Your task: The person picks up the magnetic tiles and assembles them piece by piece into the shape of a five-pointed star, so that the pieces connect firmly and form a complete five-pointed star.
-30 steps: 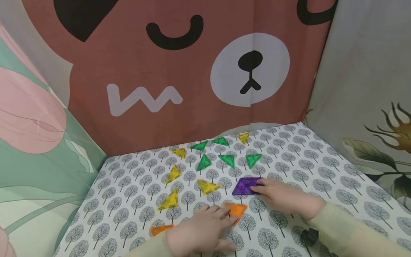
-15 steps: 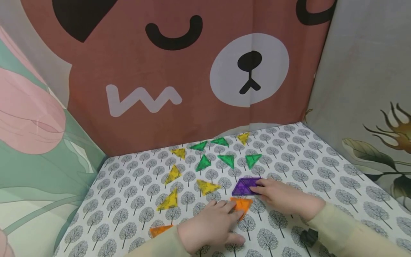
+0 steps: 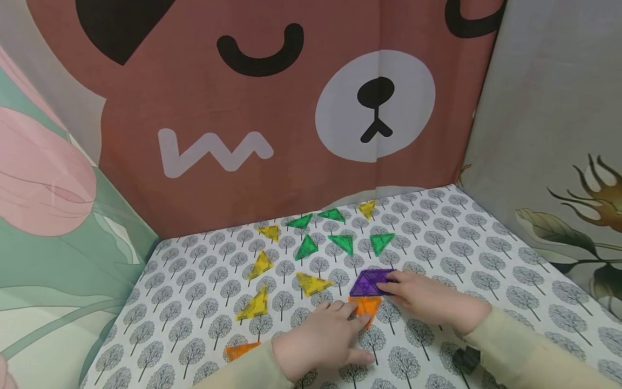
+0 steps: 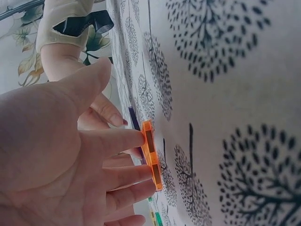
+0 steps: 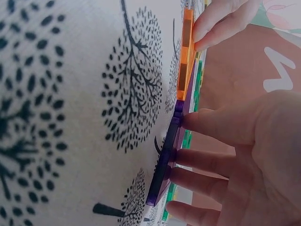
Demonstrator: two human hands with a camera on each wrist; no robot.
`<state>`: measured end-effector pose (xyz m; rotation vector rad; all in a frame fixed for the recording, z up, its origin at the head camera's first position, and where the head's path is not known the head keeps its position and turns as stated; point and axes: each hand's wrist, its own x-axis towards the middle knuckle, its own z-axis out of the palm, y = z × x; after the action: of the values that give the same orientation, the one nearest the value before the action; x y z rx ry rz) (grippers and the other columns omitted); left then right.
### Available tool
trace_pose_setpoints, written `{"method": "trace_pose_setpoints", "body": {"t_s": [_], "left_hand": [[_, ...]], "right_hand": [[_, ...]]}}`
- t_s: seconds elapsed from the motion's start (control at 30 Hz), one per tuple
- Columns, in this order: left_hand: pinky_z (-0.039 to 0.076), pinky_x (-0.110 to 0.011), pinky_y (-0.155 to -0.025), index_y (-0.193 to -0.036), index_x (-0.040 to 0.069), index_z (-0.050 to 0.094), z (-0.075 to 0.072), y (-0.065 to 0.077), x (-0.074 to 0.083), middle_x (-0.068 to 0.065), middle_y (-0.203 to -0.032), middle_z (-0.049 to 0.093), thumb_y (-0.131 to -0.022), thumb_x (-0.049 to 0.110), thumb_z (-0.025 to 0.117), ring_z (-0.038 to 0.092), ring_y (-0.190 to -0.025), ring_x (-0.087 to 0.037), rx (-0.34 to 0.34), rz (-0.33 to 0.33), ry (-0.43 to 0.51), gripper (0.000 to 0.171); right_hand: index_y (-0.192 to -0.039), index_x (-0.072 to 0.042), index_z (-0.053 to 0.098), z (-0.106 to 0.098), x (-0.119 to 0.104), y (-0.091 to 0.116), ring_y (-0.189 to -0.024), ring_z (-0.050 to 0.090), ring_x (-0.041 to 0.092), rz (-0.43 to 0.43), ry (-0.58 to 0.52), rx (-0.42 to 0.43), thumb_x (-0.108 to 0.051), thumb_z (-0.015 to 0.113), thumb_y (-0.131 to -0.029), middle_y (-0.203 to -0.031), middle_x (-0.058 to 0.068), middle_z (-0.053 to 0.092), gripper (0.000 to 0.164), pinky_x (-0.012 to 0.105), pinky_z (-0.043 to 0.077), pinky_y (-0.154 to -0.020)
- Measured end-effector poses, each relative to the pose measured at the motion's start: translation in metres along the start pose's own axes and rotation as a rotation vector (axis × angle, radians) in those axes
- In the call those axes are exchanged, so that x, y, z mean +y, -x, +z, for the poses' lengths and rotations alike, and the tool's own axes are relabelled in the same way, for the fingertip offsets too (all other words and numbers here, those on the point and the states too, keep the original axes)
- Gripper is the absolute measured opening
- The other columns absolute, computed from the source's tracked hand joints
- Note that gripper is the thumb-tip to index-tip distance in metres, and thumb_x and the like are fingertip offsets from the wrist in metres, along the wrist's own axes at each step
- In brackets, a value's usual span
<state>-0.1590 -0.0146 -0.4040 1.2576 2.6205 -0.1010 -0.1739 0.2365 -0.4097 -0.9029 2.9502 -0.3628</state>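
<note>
My left hand rests its outstretched fingertips on a see-through orange triangle tile. That tile's upper edge lies against the lower edge of a flat purple shape, apparently made of triangle tiles. On the purple shape's right part, the fingertips of my right hand press down and hide some of it. The right wrist view shows the orange tile and the purple tiles meeting end to end. In the left wrist view, extended fingers touch the orange tile, with the thumb apart.
Several yellow triangle tiles and green triangle tiles lie scattered farther back. Another orange tile lies near the left forearm. The tree-print cloth ends at a bear-print curtain behind.
My left hand has slid the orange tile up and to the right, until it meets the purple shape. The right hand has stayed on the purple tiles.
</note>
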Motion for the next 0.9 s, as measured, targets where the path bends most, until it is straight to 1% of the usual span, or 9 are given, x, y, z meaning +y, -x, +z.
{"method": "trace_pose_setpoints", "body": {"t_s": [0.13, 0.23, 0.33, 0.4, 0.5, 0.63, 0.73, 0.83, 0.9], "left_hand": [[0.030, -0.049, -0.113, -0.153, 0.029, 0.036, 0.000, 0.001, -0.001, -0.004, -0.157, 0.032, -0.086, 0.080, 0.032, 0.033, -0.141, -0.023, 0.016, 0.000, 0.002, 0.085], [0.030, -0.051, -0.113, -0.154, 0.028, 0.037, 0.000, 0.002, -0.003, -0.004, -0.157, 0.032, -0.087, 0.079, 0.033, 0.033, -0.141, -0.023, 0.022, 0.000, 0.009, 0.084], [0.029, -0.054, -0.112, -0.153, 0.028, 0.038, -0.001, 0.008, -0.007, -0.002, -0.158, 0.031, -0.088, 0.078, 0.034, 0.033, -0.141, -0.025, 0.023, -0.005, 0.043, 0.082], [0.028, -0.055, -0.112, -0.153, 0.029, 0.039, -0.004, 0.017, -0.011, -0.001, -0.158, 0.031, -0.089, 0.076, 0.037, 0.032, -0.142, -0.027, 0.023, -0.025, 0.085, 0.080], [0.026, -0.058, -0.113, -0.152, 0.030, 0.040, -0.008, 0.037, -0.020, -0.001, -0.158, 0.032, -0.090, 0.074, 0.040, 0.031, -0.142, -0.029, 0.037, -0.076, 0.158, 0.076], [0.023, -0.061, -0.113, -0.153, 0.030, 0.040, -0.011, 0.073, -0.038, -0.003, -0.157, 0.034, -0.091, 0.073, 0.040, 0.032, -0.141, -0.032, 0.078, -0.162, 0.218, 0.075], [0.023, -0.064, -0.111, -0.152, 0.026, 0.042, -0.009, 0.100, -0.050, -0.007, -0.155, 0.036, -0.092, 0.071, 0.041, 0.033, -0.140, -0.035, 0.105, -0.216, 0.227, 0.075], [0.024, -0.067, -0.108, -0.150, 0.023, 0.045, -0.004, 0.126, -0.061, -0.011, -0.153, 0.039, -0.092, 0.069, 0.046, 0.035, -0.138, -0.038, 0.109, -0.273, 0.251, 0.074], [0.025, -0.068, -0.106, -0.148, 0.023, 0.048, -0.001, 0.139, -0.066, -0.011, -0.151, 0.041, -0.091, 0.068, 0.049, 0.037, -0.136, -0.039, 0.109, -0.325, 0.277, 0.073]], "right_hand": [[-0.135, -0.009, 0.062, -0.002, -0.001, -0.002, -0.119, 0.055, 0.038, -0.021, 0.001, 0.003, -0.018, 0.063, -0.097, -0.133, 0.019, 0.056, 0.039, 0.055, 0.047, -0.097], [-0.135, -0.009, 0.061, -0.002, -0.001, -0.004, -0.119, 0.055, 0.038, -0.018, -0.002, 0.003, -0.018, 0.063, -0.097, -0.134, 0.019, 0.056, 0.039, 0.055, 0.047, -0.098], [-0.135, -0.010, 0.062, -0.001, -0.002, -0.004, -0.119, 0.054, 0.039, -0.016, -0.002, 0.006, -0.018, 0.063, -0.097, -0.134, 0.020, 0.055, 0.039, 0.056, 0.046, -0.098], [-0.135, -0.010, 0.062, 0.001, -0.001, -0.005, -0.119, 0.054, 0.038, -0.018, 0.003, 0.009, -0.018, 0.063, -0.097, -0.134, 0.019, 0.056, 0.039, 0.055, 0.046, -0.098], [-0.135, -0.010, 0.062, 0.004, 0.000, -0.005, -0.118, 0.055, 0.037, -0.030, 0.018, 0.015, -0.019, 0.063, -0.097, -0.133, 0.018, 0.056, 0.039, 0.054, 0.048, -0.097], [-0.134, -0.010, 0.062, 0.005, 0.001, -0.005, -0.116, 0.056, 0.036, -0.037, 0.037, 0.012, -0.020, 0.064, -0.096, -0.132, 0.017, 0.057, 0.039, 0.053, 0.049, -0.096], [-0.134, -0.009, 0.062, 0.003, 0.001, -0.004, -0.116, 0.057, 0.036, -0.021, 0.038, 0.003, -0.020, 0.063, -0.097, -0.131, 0.017, 0.057, 0.039, 0.053, 0.049, -0.096], [-0.135, -0.008, 0.062, 0.001, 0.001, -0.003, -0.115, 0.057, 0.036, -0.003, 0.025, -0.003, -0.020, 0.064, -0.097, -0.131, 0.018, 0.057, 0.040, 0.054, 0.049, -0.096], [-0.135, -0.008, 0.062, 0.000, 0.002, -0.003, -0.116, 0.057, 0.037, 0.007, 0.017, -0.008, -0.020, 0.064, -0.096, -0.131, 0.018, 0.057, 0.040, 0.055, 0.048, -0.096]]}}
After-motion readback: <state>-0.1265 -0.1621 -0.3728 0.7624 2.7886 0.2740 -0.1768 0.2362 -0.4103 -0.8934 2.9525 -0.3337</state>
